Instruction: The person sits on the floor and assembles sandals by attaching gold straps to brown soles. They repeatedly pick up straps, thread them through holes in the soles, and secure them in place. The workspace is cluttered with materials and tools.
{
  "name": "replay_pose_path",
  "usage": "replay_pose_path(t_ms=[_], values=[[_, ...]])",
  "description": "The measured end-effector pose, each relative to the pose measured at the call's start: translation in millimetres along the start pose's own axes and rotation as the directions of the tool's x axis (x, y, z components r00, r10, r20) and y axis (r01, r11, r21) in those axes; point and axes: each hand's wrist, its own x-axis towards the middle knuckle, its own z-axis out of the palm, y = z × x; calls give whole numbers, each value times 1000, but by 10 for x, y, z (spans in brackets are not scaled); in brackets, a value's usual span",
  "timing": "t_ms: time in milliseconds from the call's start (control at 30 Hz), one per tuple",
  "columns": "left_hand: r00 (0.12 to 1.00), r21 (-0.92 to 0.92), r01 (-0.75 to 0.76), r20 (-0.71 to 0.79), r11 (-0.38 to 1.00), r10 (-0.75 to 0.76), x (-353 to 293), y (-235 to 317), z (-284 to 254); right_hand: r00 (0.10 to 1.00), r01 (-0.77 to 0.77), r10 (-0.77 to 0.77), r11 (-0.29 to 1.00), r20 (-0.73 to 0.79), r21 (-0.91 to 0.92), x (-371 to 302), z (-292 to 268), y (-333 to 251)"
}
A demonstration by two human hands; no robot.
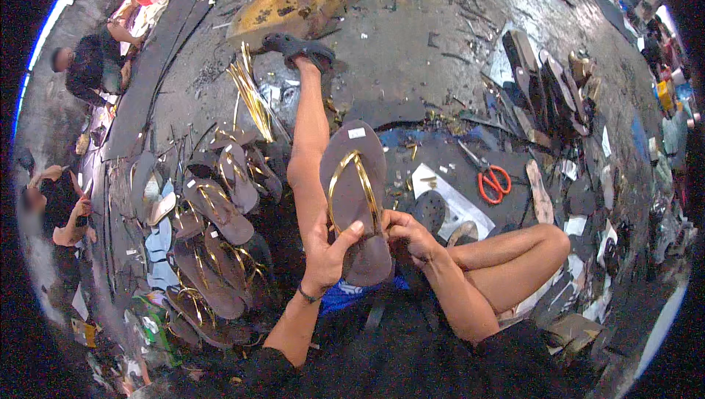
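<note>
Upright between my hands is a brown flip-flop with a shiny gold thong strap and a small white label near its toe end. My left hand is closed round the left edge, its thumb pressed on the footbed by the strap. At the opposite edge, where the strap meets the sole, the fingers of my right hand are pinched together. Whether they grip the strap end or the sole edge is hard to make out. To the left lies a pile of similar brown flip-flops with gold straps.
Red-handled scissors lie on a dark mat at right, near a white sheet. A bundle of gold strips rests left of my outstretched leg. Dark soles stand stacked at far right. Two people sit along the left side.
</note>
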Motion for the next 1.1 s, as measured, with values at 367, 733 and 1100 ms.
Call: replay_pose_path(t_ms=[367,733,1100], values=[[886,409,-79,447,909,-124,-34,-276,-158,846,34,-531,158,-55,-987,82,-2,-849],[914,357,-307,-148,882,378,187,-288,-413,306,-807,-897,-67,-318,-587,-727,-3653,-568],[979,-667,-173,-195,725,54,331,115,-954,632,-688,-645,-211,-430,-694,-590,-3209,-491]])
